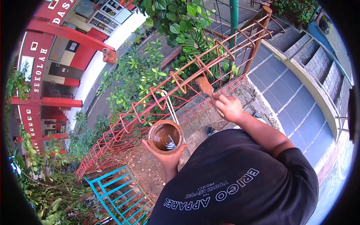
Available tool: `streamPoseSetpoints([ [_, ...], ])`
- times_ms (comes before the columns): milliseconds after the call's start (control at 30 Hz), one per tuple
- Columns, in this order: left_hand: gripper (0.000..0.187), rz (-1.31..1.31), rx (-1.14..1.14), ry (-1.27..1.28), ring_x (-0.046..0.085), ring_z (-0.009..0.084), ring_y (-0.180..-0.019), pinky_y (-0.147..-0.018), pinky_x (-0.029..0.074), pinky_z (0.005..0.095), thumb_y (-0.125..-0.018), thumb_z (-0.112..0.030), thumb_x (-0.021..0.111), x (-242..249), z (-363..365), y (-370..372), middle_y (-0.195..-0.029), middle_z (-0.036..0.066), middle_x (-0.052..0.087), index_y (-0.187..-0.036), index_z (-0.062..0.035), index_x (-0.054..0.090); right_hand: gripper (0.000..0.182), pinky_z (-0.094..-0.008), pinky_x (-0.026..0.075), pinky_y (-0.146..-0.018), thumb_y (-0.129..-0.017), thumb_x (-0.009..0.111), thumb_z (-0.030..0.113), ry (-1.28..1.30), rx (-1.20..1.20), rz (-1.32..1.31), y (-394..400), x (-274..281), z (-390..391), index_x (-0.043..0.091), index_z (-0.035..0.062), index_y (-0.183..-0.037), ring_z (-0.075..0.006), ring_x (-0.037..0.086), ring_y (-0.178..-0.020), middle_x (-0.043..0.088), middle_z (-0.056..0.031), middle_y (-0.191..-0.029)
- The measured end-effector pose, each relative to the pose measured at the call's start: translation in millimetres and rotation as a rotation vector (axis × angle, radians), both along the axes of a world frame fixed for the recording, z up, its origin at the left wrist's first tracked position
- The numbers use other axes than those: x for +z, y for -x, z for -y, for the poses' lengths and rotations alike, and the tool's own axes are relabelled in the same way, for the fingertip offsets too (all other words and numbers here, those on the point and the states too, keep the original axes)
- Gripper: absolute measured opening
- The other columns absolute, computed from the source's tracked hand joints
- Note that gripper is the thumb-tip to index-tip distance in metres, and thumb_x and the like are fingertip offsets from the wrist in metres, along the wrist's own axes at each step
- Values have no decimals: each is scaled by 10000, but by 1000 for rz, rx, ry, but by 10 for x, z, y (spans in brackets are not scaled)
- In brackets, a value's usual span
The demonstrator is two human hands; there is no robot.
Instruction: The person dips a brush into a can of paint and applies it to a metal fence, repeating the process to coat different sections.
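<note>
My left hand (pixel 167 156) holds a round open paint can (pixel 150 140) from below, thumb and fingers spread around its sides. Glossy brown paint (pixel 162 135) lies inside it. In my right hand (pixel 229 108) is a paintbrush (pixel 204 85), its wide end coated reddish brown and pointing up toward the fence. The brush end is close below the bars of a wire fence (pixel 180 83). Brown colour covers the fence's upper right part, while its lower left stretch looks red.
A brown post (pixel 258 41) stands at the fence's right end, near a green pole (pixel 234 22). Leafy plants (pixel 150 71) grow behind the fence. A turquoise metal rack (pixel 118 191) is at lower left. Grey tiled paving (pixel 296 101) and steps (pixel 322 63) lie to the right.
</note>
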State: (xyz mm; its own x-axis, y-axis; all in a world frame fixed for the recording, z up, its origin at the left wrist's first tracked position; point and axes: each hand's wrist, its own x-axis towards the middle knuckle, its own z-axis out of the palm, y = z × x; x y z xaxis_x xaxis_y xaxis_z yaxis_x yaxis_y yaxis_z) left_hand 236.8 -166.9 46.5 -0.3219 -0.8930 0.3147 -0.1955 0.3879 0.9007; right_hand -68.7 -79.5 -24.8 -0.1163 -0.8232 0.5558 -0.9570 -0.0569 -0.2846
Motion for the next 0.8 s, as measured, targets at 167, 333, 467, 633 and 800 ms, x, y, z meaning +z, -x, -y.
streamPoseSetpoints([
  [167, 1532, -39, -74, -11, 415, 314, -1402, -1137, 420, 497, -554, -107, 1004, -66, 39, 45, -1582, 171, 274, -1604, -104, -111, 380, -369, 594, -635, -785, 663, 136, 66, -64, -45, 19, 242, 203, 628, 172, -1162, -236, 705, -777, 626, -46, -1239],
  [333, 1541, -102, -131, -37, 421, 312, -1400, -1135, 423, 494, -554, -109, 1005, -102, 124, 78, -1579, 171, 281, -1600, -107, -126, 288, -363, 599, -650, -799, 709, 90, 33, -3, 38, -106, 102, 76, 671, 136, -1081, -239, 720, -802, 663, -76, -1151],
  [467, 1574, -59, -129, -55, 445, 325, -1389, -1155, 395, 518, -539, -141, 1017, -88, 121, 44, -1563, 185, 307, -1593, -124, -150, 273, -374, 598, -689, -785, 720, -18, 26, -34, 309, -11, 94, -80, 668, 96, -1027, -298, 720, -848, 678, -108, -1034],
  [633, 1570, -43, -219, -55, 449, 328, -1385, -1153, 400, 533, -544, -154, 1018, -92, 105, 126, -1566, 175, 308, -1596, -174, -147, 284, -381, 561, -764, -784, 689, -107, 252, -256, 451, 152, 18, -217, 629, 32, -1025, -333, 690, -916, 665, -154, -1005],
  [800, 1550, -125, 0, -53, 415, 315, -1407, -1146, 400, 505, -558, -153, 1014, -107, -271, 540, -1574, 168, 301, -1601, -105, -131, 258, -398, 551, -806, -800, 699, -75, 213, -7, 513, 439, 51, 95, 632, 53, -1014, -340, 675, -933, 666, -137, -1011],
])
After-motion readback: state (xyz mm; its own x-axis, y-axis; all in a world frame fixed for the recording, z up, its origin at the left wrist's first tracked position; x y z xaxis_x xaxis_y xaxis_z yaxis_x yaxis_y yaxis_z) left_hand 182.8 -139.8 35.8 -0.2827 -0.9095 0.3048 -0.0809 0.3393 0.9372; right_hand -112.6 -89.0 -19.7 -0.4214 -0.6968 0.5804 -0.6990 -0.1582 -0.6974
